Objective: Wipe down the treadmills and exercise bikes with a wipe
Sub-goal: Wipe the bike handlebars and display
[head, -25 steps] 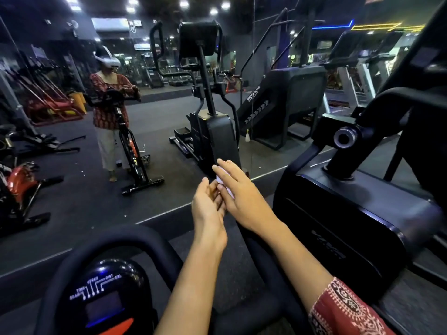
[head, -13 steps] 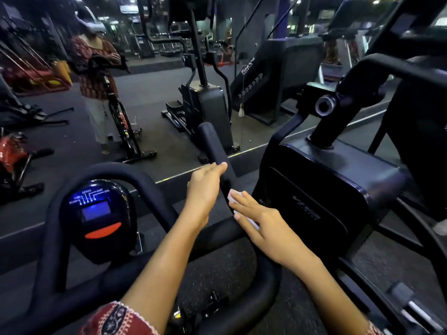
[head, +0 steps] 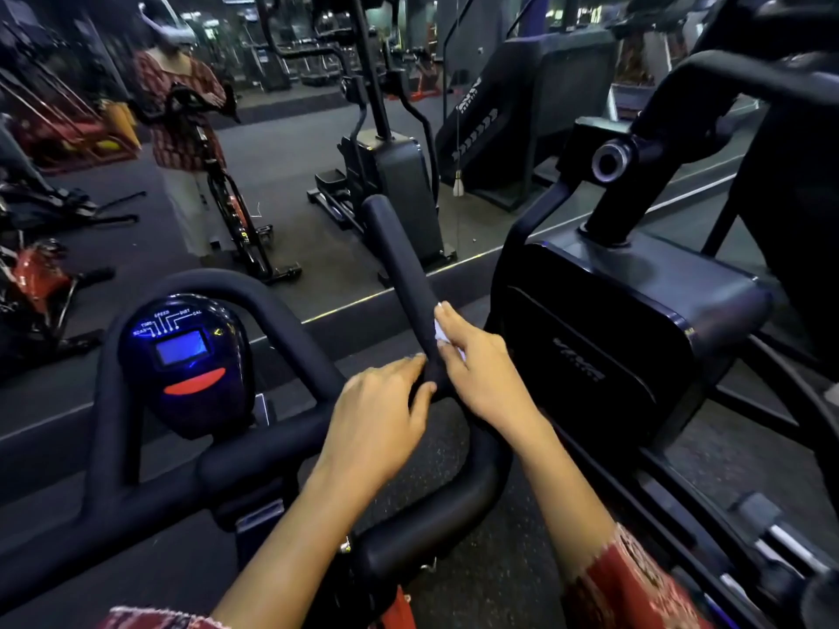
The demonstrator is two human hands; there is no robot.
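White wipe (head: pixel 438 331) (one) under right hand (head: pixel 486 380) on handlebar (head: pixel 398 254).

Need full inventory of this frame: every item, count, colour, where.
handlebar: 1, black, centre, prong rising toward the mirror
console: 1, black, lit blue screen and red button, left of the prong
wipe: 1, white, between right-hand fingers and handlebar
black machine: 1, black, right side
mirror: 1, wall ahead, reflects a person and gym machines
red bike: 1, red, reflected, far left
left hand: 1, grips handlebar below the wipe
right hand: 1, presses wipe on handlebar
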